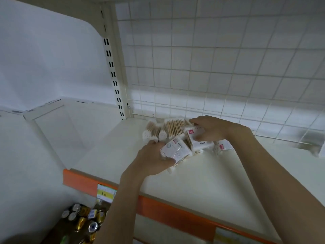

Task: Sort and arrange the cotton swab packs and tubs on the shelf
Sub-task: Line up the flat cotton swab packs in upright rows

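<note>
A heap of cotton swab packs lies on the cream shelf [202, 187] near the wire grid back. My left hand [153, 158] grips a white labelled pack [175, 149] at the front of the heap. My right hand [211, 128] holds another white pack with a red tag [195, 134] at the heap's right side. Behind them lie a clear pack of wooden-stick swabs [175, 126] and two round bundles of swabs [152, 132]. One more small white pack with a red tag [223, 147] lies under my right wrist.
An orange price rail [175, 215] with a yellow label [106, 191] runs along the shelf's front edge. A slotted upright [114, 80] stands at the back left, with another cream shelf beyond it. Several gold cans [82, 219] lie below at the lower left.
</note>
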Demonstrator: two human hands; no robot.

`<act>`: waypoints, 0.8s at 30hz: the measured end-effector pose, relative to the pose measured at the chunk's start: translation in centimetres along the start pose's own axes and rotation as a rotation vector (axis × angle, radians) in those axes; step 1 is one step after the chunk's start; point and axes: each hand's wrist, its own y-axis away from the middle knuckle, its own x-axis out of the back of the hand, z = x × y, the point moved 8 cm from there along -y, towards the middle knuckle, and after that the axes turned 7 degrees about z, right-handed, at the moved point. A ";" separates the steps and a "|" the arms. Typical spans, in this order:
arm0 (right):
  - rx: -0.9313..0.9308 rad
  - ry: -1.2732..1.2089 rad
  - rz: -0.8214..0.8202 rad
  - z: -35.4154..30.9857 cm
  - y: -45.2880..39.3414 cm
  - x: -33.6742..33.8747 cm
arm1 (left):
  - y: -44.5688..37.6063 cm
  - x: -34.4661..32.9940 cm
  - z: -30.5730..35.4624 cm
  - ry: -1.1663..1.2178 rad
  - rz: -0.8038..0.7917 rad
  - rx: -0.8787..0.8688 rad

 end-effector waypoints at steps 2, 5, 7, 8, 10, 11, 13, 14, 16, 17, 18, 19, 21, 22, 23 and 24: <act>0.031 0.011 0.055 -0.3 0.2 0.3 | 0.3 0.4 0.4 0.102 0.036 0.000; 0.061 0.014 0.150 -0.3 1.0 0.8 | 0.7 0.9 1.0 0.199 0.081 -0.012; 0.059 -0.043 0.213 -0.1 2.0 1.3 | 1.1 1.4 1.8 0.255 0.127 -0.049; 0.059 -0.070 0.237 0.1 2.5 1.4 | 1.2 1.6 2.3 0.291 0.161 -0.083; 0.048 -0.131 0.265 0.5 3.8 1.7 | 1.4 2.0 3.3 0.357 0.216 -0.130; 0.034 -0.169 0.276 0.9 4.4 1.8 | 1.6 2.2 4.0 0.369 0.236 -0.138; 0.002 -0.244 0.301 1.9 5.8 2.2 | 2.1 2.3 5.5 0.382 0.257 -0.170; -0.010 -0.272 0.313 2.5 6.5 2.4 | 2.4 2.5 6.5 0.387 0.265 -0.194; -0.023 -0.293 0.339 3.9 7.9 3.0 | 2.7 2.4 8.4 0.359 0.283 -0.243; -0.027 -0.294 0.355 4.4 8.6 3.3 | 2.8 2.3 9.1 0.342 0.294 -0.258; -0.037 -0.293 0.371 5.4 9.6 3.7 | 2.9 1.9 10.1 0.332 0.299 -0.262; -0.045 -0.291 0.383 6.3 10.4 4.0 | 2.9 1.4 10.8 0.323 0.303 -0.263; -0.075 -0.276 0.397 8.7 12.4 4.5 | 3.0 0.0 12.7 0.313 0.300 -0.264; -0.090 -0.263 0.401 10.0 13.4 4.7 | 3.1 -0.8 13.9 0.309 0.298 -0.262; -0.104 -0.250 0.404 11.3 14.4 4.9 | 3.1 -1.7 15.0 0.304 0.294 -0.265; -0.120 -0.236 0.407 12.7 15.4 5.0 | 3.1 -2.7 16.2 0.295 0.291 -0.272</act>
